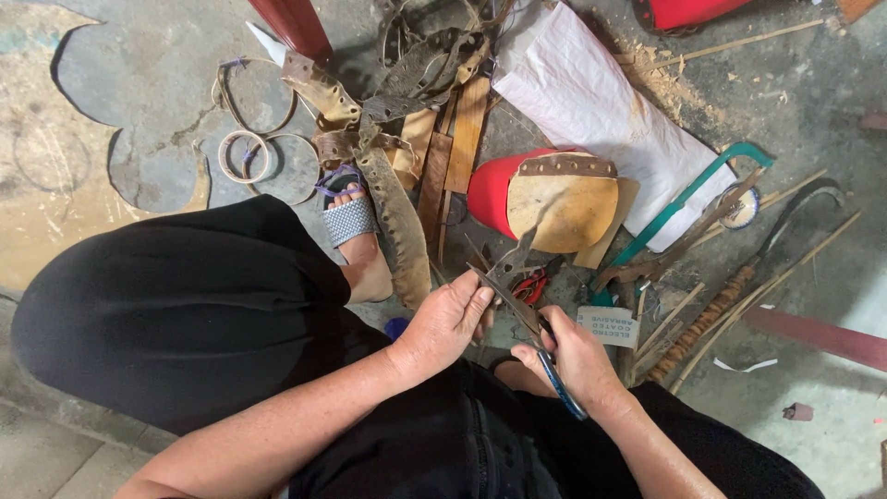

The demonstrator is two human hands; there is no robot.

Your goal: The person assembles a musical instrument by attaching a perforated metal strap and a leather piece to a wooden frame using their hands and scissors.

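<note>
Left hand (pixel 448 319) pinches thin dark pointed strip (pixel 504 294) at near end, fingers closed on it. Right hand (pixel 575 356) clenched around blue-handled metal scissors (pixel 540 342), blades meeting strip just beside left fingertips. Red stool with tan leather seat (pixel 554 203) beyond.

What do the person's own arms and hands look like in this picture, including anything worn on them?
Both forearms are bare, with no sleeves in view. The left hand and the right hand wear no gloves, and no rings or watch can be seen.
</note>
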